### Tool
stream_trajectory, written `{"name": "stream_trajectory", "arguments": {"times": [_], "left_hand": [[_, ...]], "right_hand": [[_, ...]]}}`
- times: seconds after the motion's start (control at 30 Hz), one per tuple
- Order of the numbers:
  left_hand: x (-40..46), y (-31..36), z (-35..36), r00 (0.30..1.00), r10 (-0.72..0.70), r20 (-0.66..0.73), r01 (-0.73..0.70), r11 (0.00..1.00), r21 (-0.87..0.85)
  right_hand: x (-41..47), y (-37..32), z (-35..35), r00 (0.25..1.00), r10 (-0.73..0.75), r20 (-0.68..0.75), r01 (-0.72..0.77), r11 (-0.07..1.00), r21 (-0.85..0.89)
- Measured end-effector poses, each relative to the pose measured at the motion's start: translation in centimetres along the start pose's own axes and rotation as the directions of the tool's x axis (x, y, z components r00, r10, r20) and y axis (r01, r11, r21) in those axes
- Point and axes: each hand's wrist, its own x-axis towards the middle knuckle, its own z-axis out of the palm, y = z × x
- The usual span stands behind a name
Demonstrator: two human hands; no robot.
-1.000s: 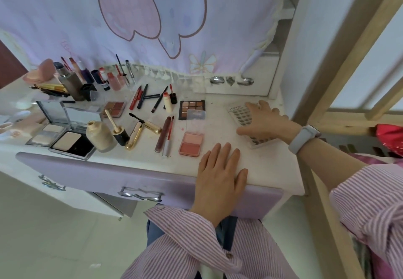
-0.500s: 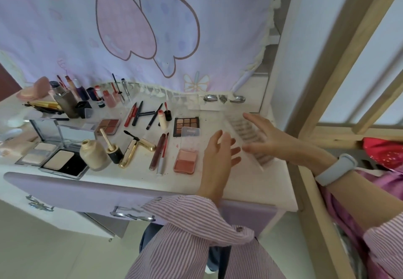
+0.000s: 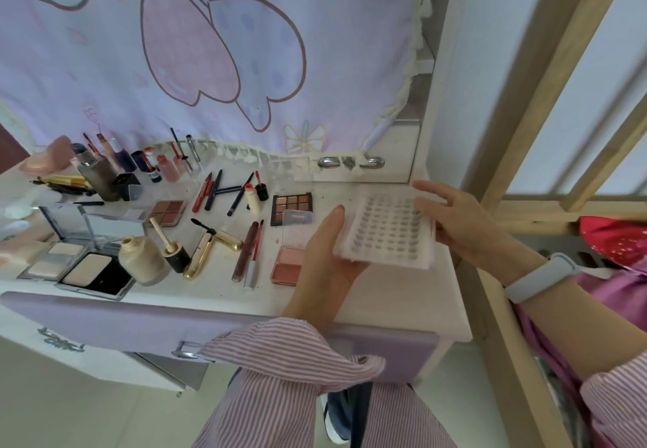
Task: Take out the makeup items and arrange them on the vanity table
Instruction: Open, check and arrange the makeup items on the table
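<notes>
Head view: the lash tray (image 3: pixel 387 234) is now up off the vanity (image 3: pixel 402 300), held tilted between both hands above the table's right end, just right of the blush compact (image 3: pixel 289 264). The left hand (image 3: pixel 324 255) cups its near-left edge from below, thumb up along the side, fingers curled under; the right hand (image 3: pixel 455 223) holds the far-right edge, fingers spread over the top rim and thumb beneath.

That is the change. A second ago the tray lay flat on the table under the right hand, while the left palm rested flat on the front edge of the vanity. Half a second ago the left hand had come off the edge and was reaching toward the tray as the right began to tip it up. Now both hands grip it in the air. The camera has also tipped upward, so more of the printed curtain (image 3: pixel 210 62) shows.

For the task, this looks like a repositioning of an item already out: the tray is probably being turned or straightened before it goes back down in line with the rest.

Leftward, nothing else has moved: the eyeshadow palette (image 3: pixel 292 205), lip pencils (image 3: pixel 213 194), gold mascara (image 3: pixel 204 255), foundation bottle (image 3: pixel 140 262) and open powder compacts (image 3: pixel 91 272) lie as they did.
</notes>
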Motion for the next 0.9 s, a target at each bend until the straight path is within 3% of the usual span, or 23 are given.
{"name": "stream_trajectory", "arguments": {"times": [0.07,0.13,0.23,0.27,0.3,0.37,0.43,0.5,0.6,0.77,0.9], "left_hand": [[0.0,-0.8,0.2,0.997,0.078,0.017,-0.077,0.996,-0.033],[0.1,-1.3,0.3,0.988,0.155,-0.013,-0.155,0.988,-0.023],[0.7,-0.7,0.0,0.980,0.145,-0.133,-0.163,0.978,-0.130],[0.8,-0.4,-0.2,0.979,0.119,-0.167,-0.145,0.977,-0.158],[1.0,-0.1,-0.4,0.976,0.093,-0.195,-0.123,0.981,-0.148],[1.3,0.4,-0.5,0.970,0.065,-0.233,-0.076,0.996,-0.040],[1.7,1.0,-0.5,0.966,0.055,-0.254,-0.042,0.997,0.059],[1.8,1.6,-0.5,0.962,0.026,-0.273,-0.001,0.996,0.092],[1.9,2.0,-0.5,0.960,-0.031,-0.278,0.058,0.994,0.090],[1.9,1.9,-0.3,0.973,-0.090,-0.211,0.099,0.995,0.030],[1.6,1.7,0.2,0.987,-0.133,-0.084,0.131,0.991,-0.037]], "right_hand": [[0.2,0.1,0.0,0.990,-0.007,-0.139,0.006,1.000,-0.012],[-0.1,0.2,-0.1,0.979,-0.084,-0.185,0.065,0.992,-0.105],[-1.0,0.1,-0.9,0.957,-0.280,-0.072,0.248,0.923,-0.296],[-1.2,0.1,-1.4,0.936,-0.352,0.005,0.315,0.830,-0.460],[-1.4,0.2,-1.8,0.908,-0.410,0.090,0.367,0.669,-0.646],[-1.8,0.3,-2.6,0.827,-0.503,0.252,0.423,0.261,-0.868],[-2.2,0.0,-3.0,0.716,-0.559,0.417,0.521,0.031,-0.853],[-2.5,0.0,-3.2,0.629,-0.556,0.544,0.614,-0.075,-0.786],[-2.6,-0.1,-3.1,0.600,-0.507,0.618,0.673,-0.097,-0.733],[-3.2,-0.3,-2.8,0.664,-0.433,0.610,0.705,0.090,-0.704],[-3.3,0.2,-2.4,0.631,-0.474,0.614,0.714,0.047,-0.698]]}}
